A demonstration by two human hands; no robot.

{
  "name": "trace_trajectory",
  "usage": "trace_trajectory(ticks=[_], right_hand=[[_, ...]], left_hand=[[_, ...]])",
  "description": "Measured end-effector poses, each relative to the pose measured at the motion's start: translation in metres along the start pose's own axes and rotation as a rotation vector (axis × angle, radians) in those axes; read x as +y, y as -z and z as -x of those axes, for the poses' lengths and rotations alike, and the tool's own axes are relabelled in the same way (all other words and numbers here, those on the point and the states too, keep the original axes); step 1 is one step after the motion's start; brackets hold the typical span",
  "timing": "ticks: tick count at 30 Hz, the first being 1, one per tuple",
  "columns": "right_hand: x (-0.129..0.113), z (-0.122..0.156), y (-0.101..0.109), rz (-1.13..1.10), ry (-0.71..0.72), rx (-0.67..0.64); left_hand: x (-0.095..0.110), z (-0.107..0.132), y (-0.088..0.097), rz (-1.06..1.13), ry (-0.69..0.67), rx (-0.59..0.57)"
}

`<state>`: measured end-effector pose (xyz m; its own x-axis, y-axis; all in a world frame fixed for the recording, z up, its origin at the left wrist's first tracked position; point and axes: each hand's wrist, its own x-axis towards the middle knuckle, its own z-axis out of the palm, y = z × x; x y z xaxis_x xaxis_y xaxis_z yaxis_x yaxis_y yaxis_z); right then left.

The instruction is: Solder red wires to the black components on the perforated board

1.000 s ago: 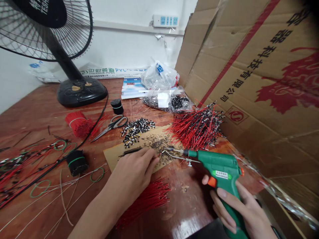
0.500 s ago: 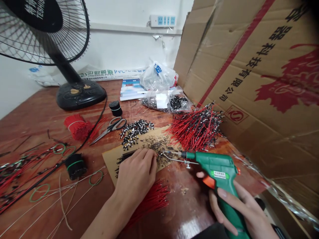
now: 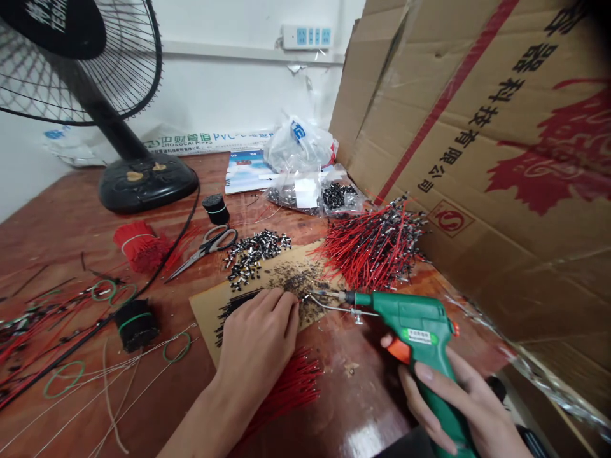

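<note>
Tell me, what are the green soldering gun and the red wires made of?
The green soldering gun looks like smooth, shiny plastic, and its thin tip has a metal gleam. The red wires seem coated in glossy plastic; their silvery ends look like metal, but they're too small to be sure.

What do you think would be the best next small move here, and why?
I'd probably ease the soldering gun in the right hand slightly toward the black wires under the left hand, because its tip sits close to those fingers and the wires lie gathered on the cardboard.
</note>
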<state>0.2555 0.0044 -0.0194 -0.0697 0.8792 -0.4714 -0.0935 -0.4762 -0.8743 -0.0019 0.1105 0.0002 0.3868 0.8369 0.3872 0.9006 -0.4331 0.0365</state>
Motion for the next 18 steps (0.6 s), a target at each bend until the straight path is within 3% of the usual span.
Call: trace_trajectory(ticks=[6, 18], right_hand=[[0.0010, 0.0009, 0.0019, -0.021, -0.002, -0.048], [-0.0029, 0.0040, -0.0034, 0.098, -0.004, -0.011]], left_hand=[[0.0006, 0.0005, -0.0013, -0.003, -0.004, 0.016], [-0.0003, 0.0005, -0.0044, 0.015, -0.014, 0.036]])
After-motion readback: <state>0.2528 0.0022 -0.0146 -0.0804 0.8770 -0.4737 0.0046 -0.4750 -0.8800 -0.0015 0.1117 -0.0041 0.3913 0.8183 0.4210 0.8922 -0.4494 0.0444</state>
